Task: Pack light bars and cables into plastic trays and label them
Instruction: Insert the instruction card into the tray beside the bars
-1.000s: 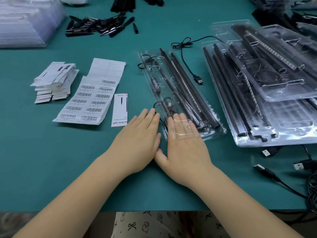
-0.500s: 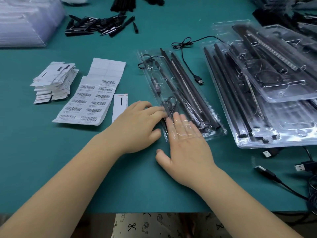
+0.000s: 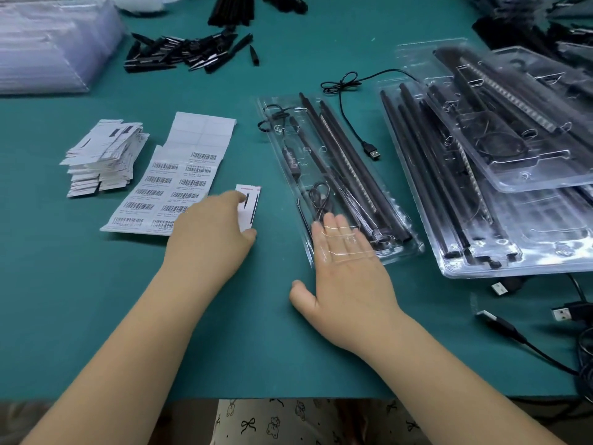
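We saw the left hand (image 3: 210, 231) reaching to the small white label (image 3: 250, 205) that lay on the green table (image 3: 96, 300) just right of the barcode sheet (image 3: 179, 184); its fingers were curled over the label's left edge with the thumb at the near corner, so it seemed to pinch the label, though we could not tell whether the label was lifted off the table. The right hand (image 3: 348, 268) lay flat with its fingers straight and together, slipped under the near end of the clear plastic tray (image 3: 337, 175), so that we saw the fingertips (image 3: 340, 229) through the plastic; the thumb stood apart on the table and it gripped nothing. The tray ran slantwise away from us between the barcode sheet and the stack of filled trays (image 3: 487, 175) on the right, and it held dark light bars (image 3: 349, 165) along its right side and a coiled cable (image 3: 319, 200) near the fingers. A loose USB cable (image 3: 359, 123) lay on the table between this tray and the stack. A pile of cut labels (image 3: 102, 155) sat left of the barcode sheet, and a heap of black spikes (image 3: 183, 54) lay at the far side. More USB plugs (image 3: 561, 313) lay near the right edge
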Tool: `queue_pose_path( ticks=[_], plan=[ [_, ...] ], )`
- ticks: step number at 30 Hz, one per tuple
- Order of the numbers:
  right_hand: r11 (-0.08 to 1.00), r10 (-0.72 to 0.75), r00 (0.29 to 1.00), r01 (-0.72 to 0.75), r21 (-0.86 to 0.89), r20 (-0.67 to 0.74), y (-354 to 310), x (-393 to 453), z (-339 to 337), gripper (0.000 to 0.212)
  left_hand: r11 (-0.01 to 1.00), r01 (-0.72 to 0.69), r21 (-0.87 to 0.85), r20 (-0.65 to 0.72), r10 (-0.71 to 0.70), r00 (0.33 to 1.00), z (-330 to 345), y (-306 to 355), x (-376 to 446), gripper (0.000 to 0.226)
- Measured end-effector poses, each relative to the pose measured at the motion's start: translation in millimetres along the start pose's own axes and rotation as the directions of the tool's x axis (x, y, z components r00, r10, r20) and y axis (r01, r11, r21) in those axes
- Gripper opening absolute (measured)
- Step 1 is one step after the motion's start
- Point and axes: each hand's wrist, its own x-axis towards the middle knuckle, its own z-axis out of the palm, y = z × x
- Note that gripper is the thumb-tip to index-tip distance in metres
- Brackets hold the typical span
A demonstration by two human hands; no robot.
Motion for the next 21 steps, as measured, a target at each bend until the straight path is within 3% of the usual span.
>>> queue_pose_path(
  ticks=[4, 8, 10, 12, 14, 21],
  plan=[
    [1.000, 0.005, 1.000, -0.005, 0.001, -0.006, -1, 0, 0, 0.083, 0.994, 0.038, -0.106, -0.026, -0.041, 0.999, -4, 3, 8, 0.057],
    [1.000, 0.011, 1.000, -0.011, 0.009, -0.012, -1, 0, 1, 0.084, 0.898, 0.044, -0.438, -0.058, -0.078, 0.995, -2, 6, 3, 0.054],
    [1.000, 0.010, 1.000, -0.010, 0.009, -0.017, -1, 0, 1, 0.084, 0.744, 0.109, -0.660, 0.009, -0.137, 0.991, 0, 6, 1, 0.053],
    [1.000, 0.005, 1.000, -0.005, 0.004, -0.023, -1, 1, 1, 0.084, 0.456, 0.236, -0.858, 0.187, -0.150, 0.971, 3, 8, -2, 0.048],
    [1.000, 0.001, 1.000, -0.001, -0.005, -0.025, -1, 1, 1, 0.085, 0.276, 0.344, -0.897, 0.330, -0.098, 0.939, 7, 12, -5, 0.046],
    [1.000, 0.008, 1.000, -0.008, 0.009, -0.025, -2, 1, 1, 0.085, 0.273, 0.348, -0.897, 0.368, 0.023, 0.930, 17, 19, 4, 0.021]
  ],
)
